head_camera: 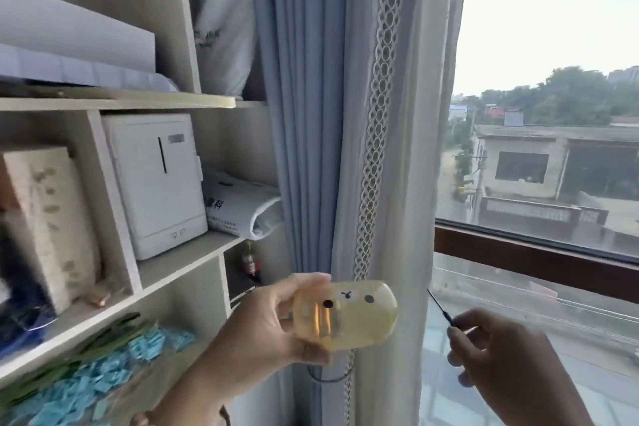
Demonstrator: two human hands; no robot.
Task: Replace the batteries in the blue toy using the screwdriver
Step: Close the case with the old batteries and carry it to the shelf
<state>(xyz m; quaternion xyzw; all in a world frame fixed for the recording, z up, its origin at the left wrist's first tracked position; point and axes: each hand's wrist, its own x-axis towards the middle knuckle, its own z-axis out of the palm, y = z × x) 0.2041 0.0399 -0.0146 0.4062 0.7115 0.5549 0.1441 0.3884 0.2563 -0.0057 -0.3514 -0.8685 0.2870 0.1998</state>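
Toy [349,315] sits low centre of frame, held up in the air in front of the curtains. It reads translucent yellowish here, not blue: rounded capsule shape, lying sideways, two black dot eyes and a small mark between them facing the camera. Two bright orange strips show through the shell on its left half; can't tell what they are.

Left hand [256,325] grips the toy's left end: thumb across the top, fingers wrapped under and behind. Firm hold, toy fully supported by this hand alone.

Right hand [498,356] is lower right, well apart from the toy, fingers pinched closed around the screwdriver [441,307]. Only the thin dark shaft shows, angled up and left, tip pointing toward the toy but not touching it. Handle hidden in the fist.

Behind the toy: blue-grey curtain [301,114] and a cream curtain [415,114] with a lattice trim band, running top to bottom mid-frame.

Left side of frame: shelf unit [179,252] with a white box-shaped device [155,183], a folded white bag [242,207], and a bag of light-blue pieces [103,380] at lower left.

Right side: window [553,149], brown frame rail, buildings and trees outside.
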